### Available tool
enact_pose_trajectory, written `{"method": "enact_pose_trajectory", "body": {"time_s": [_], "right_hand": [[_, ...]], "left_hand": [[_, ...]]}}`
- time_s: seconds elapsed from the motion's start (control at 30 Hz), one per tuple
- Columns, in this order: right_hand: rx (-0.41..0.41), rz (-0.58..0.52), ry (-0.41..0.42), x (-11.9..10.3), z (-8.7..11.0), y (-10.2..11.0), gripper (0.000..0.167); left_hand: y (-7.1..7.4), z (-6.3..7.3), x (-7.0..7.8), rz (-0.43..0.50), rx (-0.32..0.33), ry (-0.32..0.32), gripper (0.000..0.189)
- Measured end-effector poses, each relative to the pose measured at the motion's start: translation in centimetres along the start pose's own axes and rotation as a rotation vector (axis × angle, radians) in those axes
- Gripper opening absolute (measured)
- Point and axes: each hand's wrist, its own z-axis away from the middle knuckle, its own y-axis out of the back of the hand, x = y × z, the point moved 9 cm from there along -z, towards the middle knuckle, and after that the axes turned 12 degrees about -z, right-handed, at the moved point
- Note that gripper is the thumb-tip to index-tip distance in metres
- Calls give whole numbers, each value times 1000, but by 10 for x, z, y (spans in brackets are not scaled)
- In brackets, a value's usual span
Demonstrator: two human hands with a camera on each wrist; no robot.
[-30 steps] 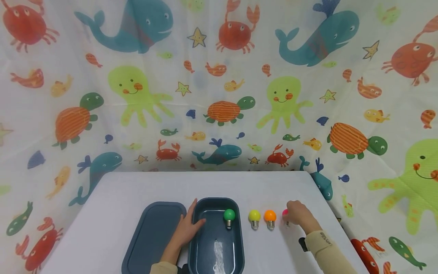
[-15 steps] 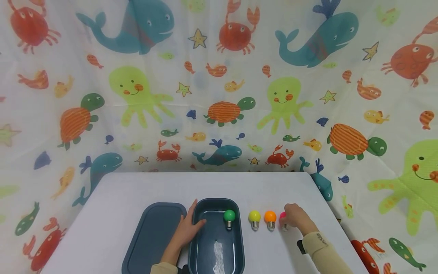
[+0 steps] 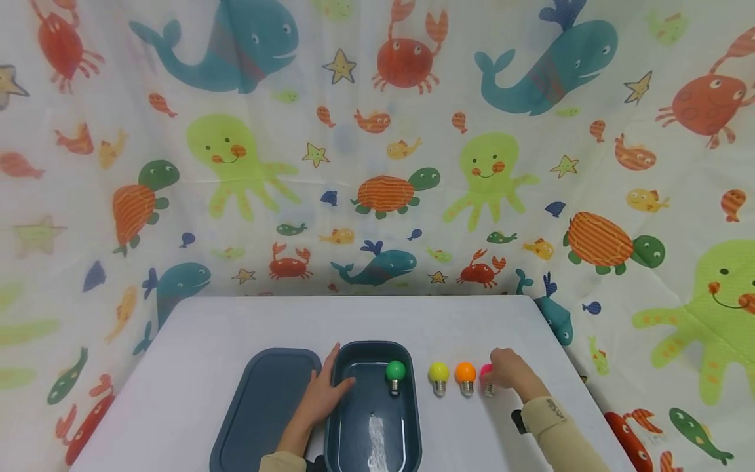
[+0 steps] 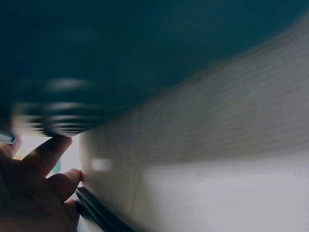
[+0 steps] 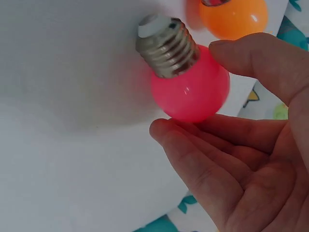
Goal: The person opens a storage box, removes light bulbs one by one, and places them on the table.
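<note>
My right hand pinches a pink light bulb by its round globe, between thumb and fingertips. Its metal screw base points away from the palm in the right wrist view. Just left of it on the white table stand an orange bulb and a yellow bulb, in a row. A green bulb lies inside the dark blue-grey container, towards its far right. My left hand, fingers extended, rests at the container's left rim; in the left wrist view its fingertips reach the container's side.
A flat blue-grey lid lies left of the container, partly under the left forearm in the head view. The white table ends at the back against a curtain printed with sea animals.
My right hand has shifted slightly left with the pink bulb, closer to the orange one, and is nearly still over the last half second. My left hand has stayed in place.
</note>
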Motion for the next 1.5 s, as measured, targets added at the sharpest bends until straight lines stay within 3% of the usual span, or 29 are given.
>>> {"method": "enact_pose_trajectory", "body": {"time_s": [0.37,0.73,1.2,1.33,1.5], "right_hand": [[47,10,33,-23,-6,22,31],[143,35,194,-92,1,32,38],[182,19,455,-181,33,12,48],[152,32,509,-196,41,-1,47],[88,76,509,-201,40,-21,35]], "left_hand": [[5,-9,-3,5,-10,-10,78],[6,-12,-4,19,-16,-29,78],[3,-6,0,8,-6,-30,78],[2,-2,3,-1,3,-34,78],[1,3,7,-10,12,-38,79]]}}
